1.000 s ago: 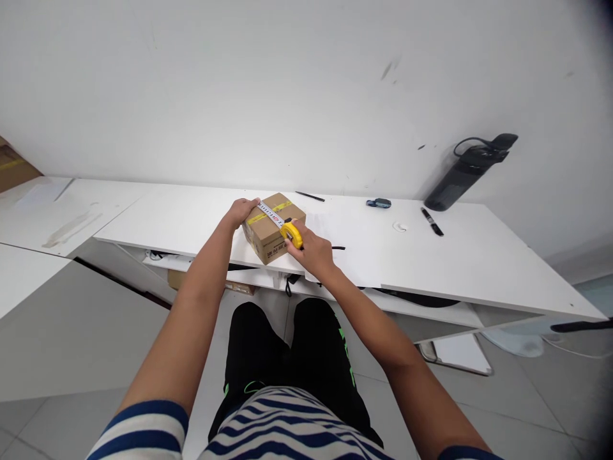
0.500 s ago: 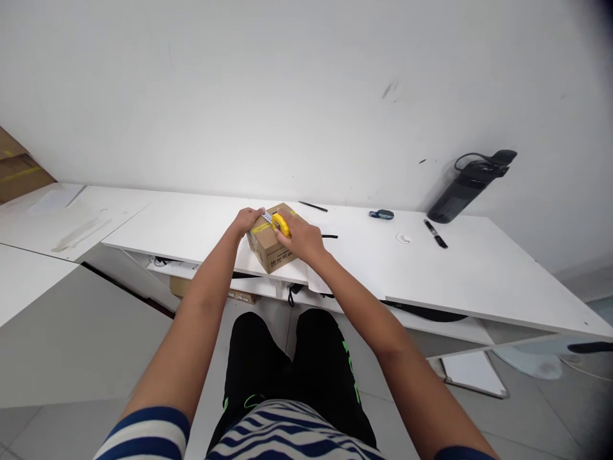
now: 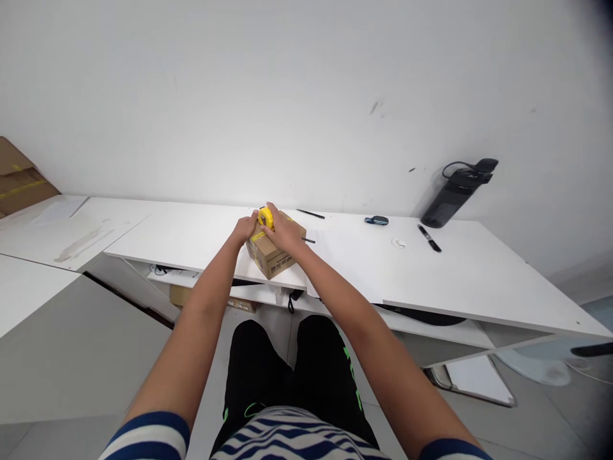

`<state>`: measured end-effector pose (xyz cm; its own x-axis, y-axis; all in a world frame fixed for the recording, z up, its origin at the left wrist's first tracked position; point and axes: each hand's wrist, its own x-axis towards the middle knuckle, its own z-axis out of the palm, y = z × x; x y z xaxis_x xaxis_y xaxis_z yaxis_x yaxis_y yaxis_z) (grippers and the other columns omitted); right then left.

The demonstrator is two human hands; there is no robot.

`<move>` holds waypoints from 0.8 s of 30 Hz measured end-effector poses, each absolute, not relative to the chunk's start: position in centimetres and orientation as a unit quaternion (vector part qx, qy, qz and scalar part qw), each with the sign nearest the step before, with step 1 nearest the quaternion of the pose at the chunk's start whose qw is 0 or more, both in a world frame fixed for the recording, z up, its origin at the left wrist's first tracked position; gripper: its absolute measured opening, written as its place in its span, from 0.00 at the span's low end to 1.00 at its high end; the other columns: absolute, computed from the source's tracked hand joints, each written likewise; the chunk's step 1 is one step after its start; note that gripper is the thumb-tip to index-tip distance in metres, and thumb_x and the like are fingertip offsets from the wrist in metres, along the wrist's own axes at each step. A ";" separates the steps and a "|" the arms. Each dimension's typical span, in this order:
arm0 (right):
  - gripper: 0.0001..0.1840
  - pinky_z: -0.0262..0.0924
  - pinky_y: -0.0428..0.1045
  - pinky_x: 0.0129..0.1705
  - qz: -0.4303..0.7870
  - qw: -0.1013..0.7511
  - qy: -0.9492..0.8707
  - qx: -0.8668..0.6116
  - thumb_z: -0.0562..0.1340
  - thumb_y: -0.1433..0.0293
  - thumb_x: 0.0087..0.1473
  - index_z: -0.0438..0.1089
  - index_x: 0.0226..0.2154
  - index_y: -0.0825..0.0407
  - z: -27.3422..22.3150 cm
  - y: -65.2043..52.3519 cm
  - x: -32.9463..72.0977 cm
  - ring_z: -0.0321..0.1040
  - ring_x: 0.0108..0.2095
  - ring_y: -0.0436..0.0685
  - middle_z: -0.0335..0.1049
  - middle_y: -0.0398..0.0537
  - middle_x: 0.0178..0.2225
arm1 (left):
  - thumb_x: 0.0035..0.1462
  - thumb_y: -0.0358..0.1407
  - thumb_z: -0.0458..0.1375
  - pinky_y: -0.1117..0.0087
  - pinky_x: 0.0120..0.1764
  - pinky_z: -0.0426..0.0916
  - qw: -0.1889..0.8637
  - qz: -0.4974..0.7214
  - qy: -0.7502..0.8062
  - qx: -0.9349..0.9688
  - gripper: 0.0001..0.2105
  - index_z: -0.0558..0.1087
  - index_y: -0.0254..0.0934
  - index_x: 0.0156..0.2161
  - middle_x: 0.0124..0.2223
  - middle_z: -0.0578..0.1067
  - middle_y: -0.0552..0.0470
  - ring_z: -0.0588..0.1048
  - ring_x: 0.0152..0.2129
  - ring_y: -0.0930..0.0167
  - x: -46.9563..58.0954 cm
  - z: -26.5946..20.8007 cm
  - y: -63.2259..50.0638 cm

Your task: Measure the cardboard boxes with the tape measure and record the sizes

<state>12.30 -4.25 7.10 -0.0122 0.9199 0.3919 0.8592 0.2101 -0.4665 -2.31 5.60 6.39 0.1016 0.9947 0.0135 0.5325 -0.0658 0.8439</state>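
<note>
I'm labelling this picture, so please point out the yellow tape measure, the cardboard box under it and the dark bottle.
Yellow tape measure [image 3: 265, 218], head view: side of its case.
Cardboard box [image 3: 267, 250], head view: top face, near the front corner.
Dark bottle [image 3: 446, 202], head view: middle of its body.

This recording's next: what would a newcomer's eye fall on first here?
Probably the bright yellow tape measure, held in the right hand over a small cardboard box, with the left hand beside it at the box's left edge. Next, likely the tall dark bottle toward the right of the white counter, near the wall.
</note>
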 end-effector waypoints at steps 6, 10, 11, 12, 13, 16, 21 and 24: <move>0.38 0.65 0.54 0.47 0.097 0.485 -0.607 -0.622 0.47 0.54 0.67 0.30 0.71 0.45 7.2 -5.4 12.8 0.69 0.54 0.62 0.65 0.58 0.61 | 0.62 0.56 0.52 0.70 0.33 0.63 0.363 0.368 0.572 0.637 0.24 0.73 0.37 0.27 0.32 0.77 0.46 0.73 0.31 0.67 -4.1 6.7 3.9; 0.39 0.67 0.49 0.41 0.175 0.619 -0.516 -0.566 0.50 0.51 0.65 0.33 0.69 0.49 8.7 -5.5 13.3 0.71 0.50 0.58 0.63 0.61 0.59 | 0.64 0.55 0.50 0.71 0.32 0.62 0.349 0.417 0.548 0.636 0.23 0.67 0.39 0.28 0.30 0.74 0.51 0.70 0.29 0.69 -7.3 5.3 1.4; 0.39 0.67 0.48 0.38 0.207 0.639 -0.500 -0.546 0.52 0.51 0.64 0.36 0.68 0.48 9.0 -5.4 13.4 0.71 0.48 0.56 0.65 0.59 0.57 | 0.65 0.55 0.48 0.71 0.33 0.62 0.324 0.433 0.551 0.635 0.23 0.66 0.40 0.27 0.30 0.74 0.51 0.70 0.29 0.69 -8.0 4.6 0.6; 0.37 0.66 0.46 0.34 0.247 0.650 -0.489 -0.526 0.54 0.51 0.63 0.40 0.66 0.48 9.2 -5.3 13.5 0.72 0.43 0.55 0.67 0.56 0.53 | 0.66 0.54 0.46 0.70 0.34 0.62 0.292 0.446 0.561 0.634 0.23 0.65 0.40 0.27 0.31 0.74 0.51 0.70 0.30 0.68 -8.7 3.9 -0.2; 0.36 0.63 0.45 0.30 0.292 0.653 -0.484 -0.505 0.55 0.51 0.62 0.44 0.64 0.47 9.3 -5.1 13.4 0.71 0.38 0.53 0.70 0.53 0.48 | 0.67 0.53 0.43 0.69 0.36 0.62 0.257 0.451 0.578 0.630 0.23 0.65 0.41 0.28 0.31 0.74 0.50 0.71 0.32 0.66 -9.1 3.1 -1.0; 0.34 0.53 0.41 0.21 0.415 0.627 -0.488 -0.444 0.60 0.49 0.58 0.53 0.59 0.46 9.0 -5.0 12.7 0.63 0.24 0.48 0.67 0.40 0.32 | 0.68 0.52 0.42 0.65 0.43 0.63 0.191 0.432 0.645 0.601 0.20 0.66 0.43 0.33 0.38 0.76 0.45 0.74 0.42 0.60 -9.8 1.0 -2.6; 0.35 0.52 0.40 0.19 0.514 0.559 -0.501 -0.416 0.64 0.51 0.57 0.53 0.59 0.47 8.4 -6.5 9.2 0.58 0.20 0.46 0.62 0.36 0.26 | 0.62 0.50 0.55 0.59 0.49 0.65 0.239 0.432 0.708 0.506 0.14 0.65 0.41 0.41 0.48 0.75 0.37 0.72 0.52 0.54 -10.4 1.1 -3.0; 0.33 0.58 0.42 0.22 0.489 0.546 -0.537 -0.418 0.63 0.55 0.59 0.54 0.61 0.46 8.4 -7.2 7.3 0.60 0.22 0.46 0.66 0.40 0.32 | 0.65 0.54 0.46 0.61 0.43 0.70 0.326 0.464 0.664 0.488 0.20 0.65 0.39 0.46 0.48 0.76 0.37 0.76 0.47 0.59 -10.4 2.6 -3.7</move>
